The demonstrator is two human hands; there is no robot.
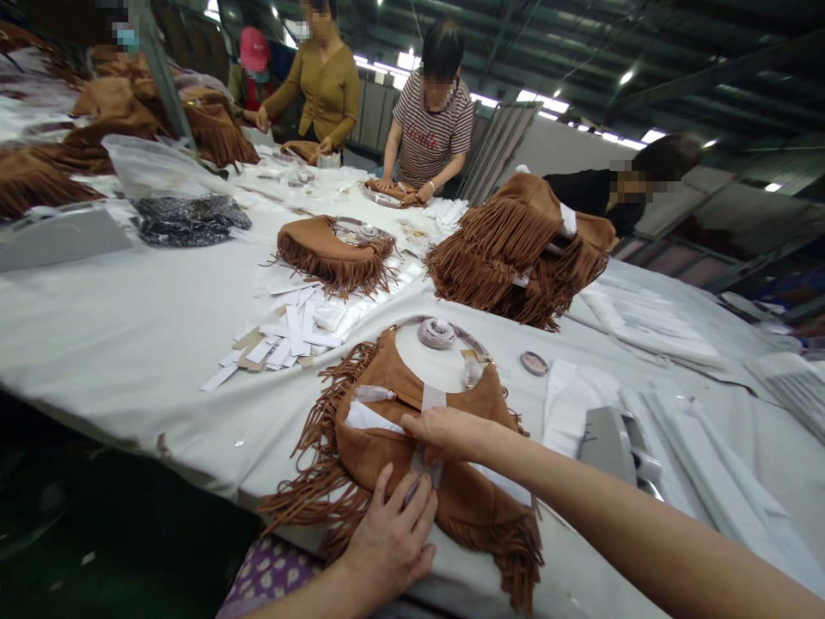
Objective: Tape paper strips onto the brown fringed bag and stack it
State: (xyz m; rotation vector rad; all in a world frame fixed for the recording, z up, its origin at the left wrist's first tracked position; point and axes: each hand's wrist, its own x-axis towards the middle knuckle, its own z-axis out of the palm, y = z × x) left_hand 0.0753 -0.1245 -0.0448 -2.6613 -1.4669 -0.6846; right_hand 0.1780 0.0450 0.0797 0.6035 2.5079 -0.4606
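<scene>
A brown suede fringed handbag (380, 361) lies in front of me, its wrapped handle curving away from me. My left hand (393, 529) rests on the near part of the bag, fingers apart and lying on the suede by a pale strip (425, 468). Over the middle of the bag, at the zipper, my right hand (448, 432) has its fingers curled; whatever they hold is hidden. Another pale band (433, 396) crosses the opening just beyond it. White paper (370, 418) shows to the left of my right hand. A wrapped coil (436, 333) sits inside the handle loop.
A tape dispenser (609, 443) stands at the right, near a tape roll (534, 363). Paper strips (284, 340) are scattered at the left. Beyond are another fringed bag (322, 245) and a pile of bags (509, 232). Several people work across the table (161, 344).
</scene>
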